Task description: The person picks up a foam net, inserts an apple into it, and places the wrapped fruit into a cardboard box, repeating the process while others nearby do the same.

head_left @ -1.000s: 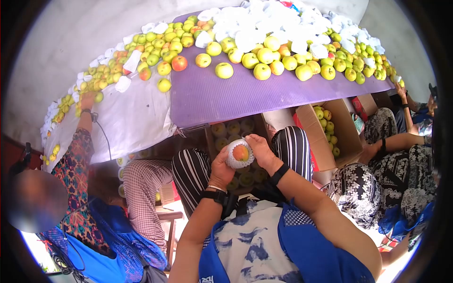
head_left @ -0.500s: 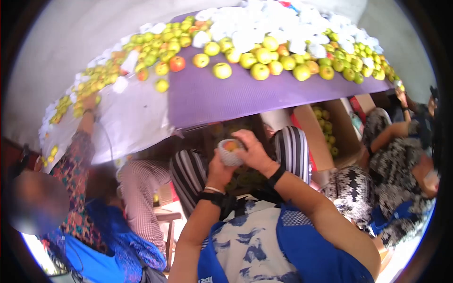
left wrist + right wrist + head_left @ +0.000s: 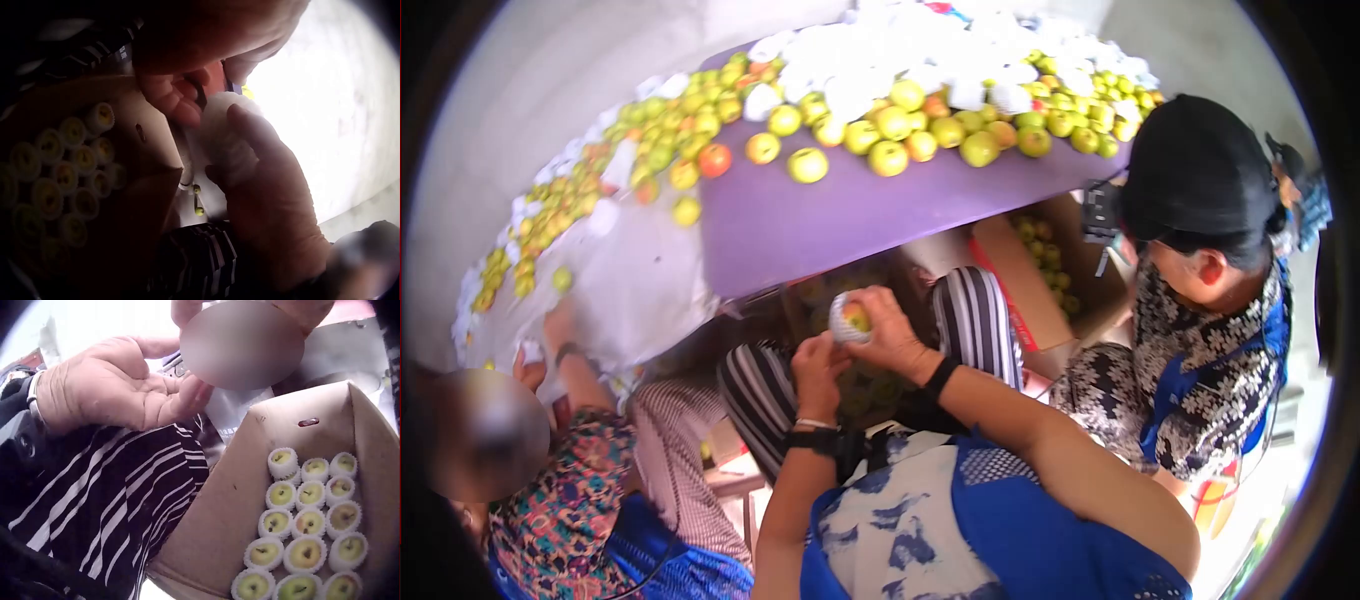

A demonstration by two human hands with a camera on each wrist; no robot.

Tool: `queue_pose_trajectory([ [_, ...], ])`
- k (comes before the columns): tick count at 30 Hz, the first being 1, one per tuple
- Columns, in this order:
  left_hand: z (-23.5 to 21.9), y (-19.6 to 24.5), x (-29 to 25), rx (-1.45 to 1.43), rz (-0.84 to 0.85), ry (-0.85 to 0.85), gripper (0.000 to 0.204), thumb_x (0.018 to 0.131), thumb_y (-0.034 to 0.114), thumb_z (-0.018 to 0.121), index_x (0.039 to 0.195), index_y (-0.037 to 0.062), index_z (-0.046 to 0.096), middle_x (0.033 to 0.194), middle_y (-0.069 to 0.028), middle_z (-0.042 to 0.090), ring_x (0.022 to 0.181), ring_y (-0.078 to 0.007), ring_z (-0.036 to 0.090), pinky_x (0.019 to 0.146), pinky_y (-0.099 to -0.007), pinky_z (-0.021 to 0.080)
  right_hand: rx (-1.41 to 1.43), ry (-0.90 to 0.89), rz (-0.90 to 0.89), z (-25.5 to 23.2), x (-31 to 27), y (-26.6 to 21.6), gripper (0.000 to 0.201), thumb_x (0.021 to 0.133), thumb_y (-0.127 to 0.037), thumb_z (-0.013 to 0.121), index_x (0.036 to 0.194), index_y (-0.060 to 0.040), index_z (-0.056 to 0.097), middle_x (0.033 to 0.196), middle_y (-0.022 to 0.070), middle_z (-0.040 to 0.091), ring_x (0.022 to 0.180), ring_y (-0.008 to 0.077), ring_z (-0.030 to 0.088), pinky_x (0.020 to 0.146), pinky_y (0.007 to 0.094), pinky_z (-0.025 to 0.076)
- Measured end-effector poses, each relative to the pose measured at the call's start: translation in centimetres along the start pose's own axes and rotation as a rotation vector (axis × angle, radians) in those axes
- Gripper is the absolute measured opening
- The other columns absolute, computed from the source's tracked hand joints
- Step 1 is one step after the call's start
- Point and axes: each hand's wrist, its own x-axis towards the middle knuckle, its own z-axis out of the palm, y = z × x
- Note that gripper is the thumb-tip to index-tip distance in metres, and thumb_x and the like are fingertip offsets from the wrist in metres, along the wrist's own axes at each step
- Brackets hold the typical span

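A yellow-red apple (image 3: 856, 317) in a white foam net sits between both hands, above an open carton. My right hand (image 3: 890, 330) grips it from the right, and in the left wrist view the thumb of that right hand (image 3: 269, 194) presses on the foam net (image 3: 224, 128). Lower left of the apple is my left hand (image 3: 816, 375), its fingertips right at the net. The right wrist view shows this left hand (image 3: 119, 384) with palm turned up, thumb apart from loosely bent fingers; a blur covers the apple there.
The carton (image 3: 206, 550) between the knees holds rows of net-wrapped apples (image 3: 306, 552). A purple mat (image 3: 830, 225) ahead bears loose apples and a heap of white foam nets (image 3: 900, 50). Another carton (image 3: 1030, 300) stands right. People sit close on both sides.
The netted apple passed from my left hand into my right hand. The left hand moved down from it. The head view turned, and the person on the right leans in.
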Motion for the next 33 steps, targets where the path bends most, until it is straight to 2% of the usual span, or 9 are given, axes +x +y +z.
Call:
queue_pose_trajectory([
  [6, 0.0, -0.7, 1.2, -0.165, -0.101, -0.103, 0.011, 0.082, 0.015, 0.056, 0.085, 0.0065, 0.05, 0.079, -0.0049, 0.058, 0.071, -0.014, 0.058, 0.064, -0.0282, 0.047, 0.053, -0.058, 0.069, 0.4, 0.5, 0.7, 0.064, 0.055, -0.016, 0.073, 0.11, -0.0091, 0.042, 0.106, 0.0179, 0.041, 0.099, 0.0363, 0.044, 0.085, 0.0399, 0.041],
  [9, -0.5, -0.8, 1.5, -0.301, -0.085, -0.159, 0.007, 0.083, 0.012, 0.053, 0.086, 0.0069, 0.049, 0.084, -0.0055, 0.058, 0.075, -0.0153, 0.058, 0.069, -0.0311, 0.048, 0.115, -0.087, 0.019, 0.3, 0.5, 0.7, 0.059, 0.06, -0.016, 0.071, 0.111, -0.0083, 0.042, 0.106, 0.0143, 0.044, 0.098, 0.0288, 0.047, 0.086, 0.0358, 0.041],
  [11, -0.8, -0.9, 1.7, -0.314, -0.05, -0.175, 0.007, 0.084, 0.013, 0.054, 0.086, 0.0064, 0.05, 0.085, -0.0052, 0.058, 0.076, -0.015, 0.057, 0.069, -0.031, 0.048, 0.772, -0.249, 0.4, 0.6, 0.6, 1.6, 0.05, 0.068, -0.011, 0.066, 0.112, -0.0066, 0.041, 0.108, 0.0076, 0.046, 0.103, 0.0197, 0.045, 0.09, 0.0317, 0.037],
  [14, -0.8, -0.9, 1.7, -0.354, 0.013, -0.222, 0.009, 0.084, 0.014, 0.054, 0.087, 0.0062, 0.051, 0.088, -0.005, 0.058, 0.079, -0.015, 0.056, 0.071, -0.0317, 0.047, 1.124, -0.236, 0.566, 0.7, 0.5, 2.2, 0.046, 0.072, -0.006, 0.061, 0.113, -0.0063, 0.04, 0.109, 0.0047, 0.046, 0.104, 0.0145, 0.043, 0.091, 0.0293, 0.036],
  [20, -1.3, -1.1, 2.2, -0.403, 0.027, -0.285, 0.011, 0.084, 0.014, 0.054, 0.091, 0.0067, 0.05, 0.096, -0.0051, 0.057, 0.088, -0.0162, 0.055, 0.078, -0.0326, 0.045, 0.939, -0.294, 0.419, 0.3, 0.5, 1.4, 0.049, 0.072, -0.002, 0.061, 0.115, -0.0074, 0.038, 0.109, 0.0047, 0.046, 0.103, 0.0131, 0.043, 0.091, 0.0287, 0.036],
  [27, -1.2, -0.6, 2.1, -0.389, -0.023, -0.281, 0.027, 0.083, 0.026, 0.056, 0.102, 0.0066, 0.05, 0.103, -0.0058, 0.055, 0.096, -0.0178, 0.053, 0.082, -0.0335, 0.043, 0.98, -0.242, 0.495, 0.3, 1.2, 1.2, 0.053, 0.069, -0.002, 0.064, 0.115, -0.0078, 0.038, 0.109, 0.0041, 0.046, 0.1, 0.0138, 0.046, 0.089, 0.0287, 0.039],
  [30, -0.2, 0.6, 1.1, -0.338, -0.063, -0.274, 0.041, 0.081, 0.031, 0.059, 0.111, 0.0061, 0.048, 0.106, -0.0069, 0.055, 0.099, -0.0186, 0.052, 0.084, -0.0336, 0.043, 0.813, -0.184, 0.453, 0.3, 1.2, 1.2, 0.056, 0.065, -0.011, 0.07, 0.113, -0.0059, 0.041, 0.107, 0.0083, 0.048, 0.1, 0.0167, 0.047, 0.088, 0.0297, 0.039],
  [32, 0.1, 0.6, 1.1, -0.305, -0.056, -0.296, 0.043, 0.08, 0.029, 0.06, 0.113, 0.005, 0.047, 0.108, -0.0074, 0.054, 0.1, -0.0194, 0.052, 0.085, -0.034, 0.043, 0.409, -0.204, 0.24, 0.2, 1.0, 1.1, 0.056, 0.063, -0.012, 0.07, 0.111, -0.006, 0.043, 0.11, 0.0114, 0.047, 0.103, 0.0209, 0.047, 0.09, 0.0309, 0.038],
  [33, 0.2, 0.6, 1.2, -0.271, -0.045, -0.321, 0.045, 0.079, 0.026, 0.061, 0.114, 0.0038, 0.046, 0.109, -0.008, 0.054, 0.101, -0.0201, 0.052, 0.086, -0.0345, 0.043, 0.41, -0.204, 0.246, 0.0, 0.9, 1.0, 0.056, 0.063, -0.012, 0.07, 0.111, -0.006, 0.043, 0.11, 0.0114, 0.047, 0.103, 0.0209, 0.047, 0.09, 0.0309, 0.038],
])
